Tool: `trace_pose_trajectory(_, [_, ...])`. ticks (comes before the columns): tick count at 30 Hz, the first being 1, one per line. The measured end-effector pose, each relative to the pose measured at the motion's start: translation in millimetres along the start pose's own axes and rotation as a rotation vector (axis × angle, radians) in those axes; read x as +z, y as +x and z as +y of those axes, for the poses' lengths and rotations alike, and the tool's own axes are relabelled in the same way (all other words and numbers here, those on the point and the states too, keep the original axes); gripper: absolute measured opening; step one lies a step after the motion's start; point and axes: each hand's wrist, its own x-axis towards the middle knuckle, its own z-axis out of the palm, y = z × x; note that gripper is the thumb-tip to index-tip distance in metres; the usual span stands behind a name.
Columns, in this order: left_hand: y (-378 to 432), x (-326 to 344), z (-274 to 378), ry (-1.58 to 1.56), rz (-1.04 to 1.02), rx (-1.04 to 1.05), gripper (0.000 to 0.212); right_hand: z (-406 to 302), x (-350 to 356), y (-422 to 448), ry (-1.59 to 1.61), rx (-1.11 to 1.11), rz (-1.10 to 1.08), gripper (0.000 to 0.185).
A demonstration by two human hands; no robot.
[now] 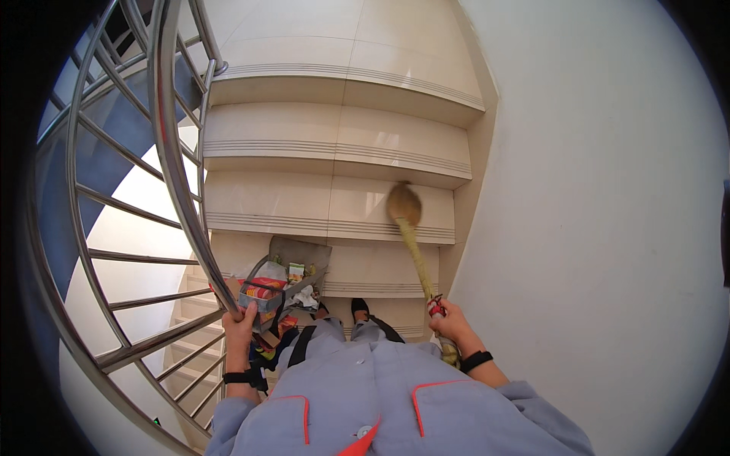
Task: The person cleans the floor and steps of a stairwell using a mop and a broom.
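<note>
My left hand [239, 328] is closed around the stainless steel handrail [197, 228]. Beside its thumb is a grey metal dustpan [271, 308] with a dark handle, filled with red packaging [265, 286], crumpled white paper [305, 296] and scraps; whether this hand also holds the dustpan is unclear. In my right hand [453, 324] is the handle of a broom [416, 251], wrapped in yellowish material with red and white binding at the grip. The brown broom head [404, 204], blurred, is over a stair tread in front of me.
Cream tiled stairs [274, 191] with grooved edges rise ahead to a landing [285, 20]. A white wall [576, 199] bounds the right side. Metal railing bars [131, 208] run along the left, with a lower stair flight [191, 336] visible beyond. My dark shoes [359, 308] are on a step.
</note>
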Motion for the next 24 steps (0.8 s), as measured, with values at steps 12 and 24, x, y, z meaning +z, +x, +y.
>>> trace_pose_trajectory(12, [-7,34,-7,0.013,-0.011,0.071,0.034,-3,-34,19,-0.069,-0.006,-0.066,0.027])
trace_pose_trajectory(24, [-22,34,-13,0.039,-0.009,0.046,0.033,-80,-104,-62,-0.332,-0.078,-0.504,0.047])
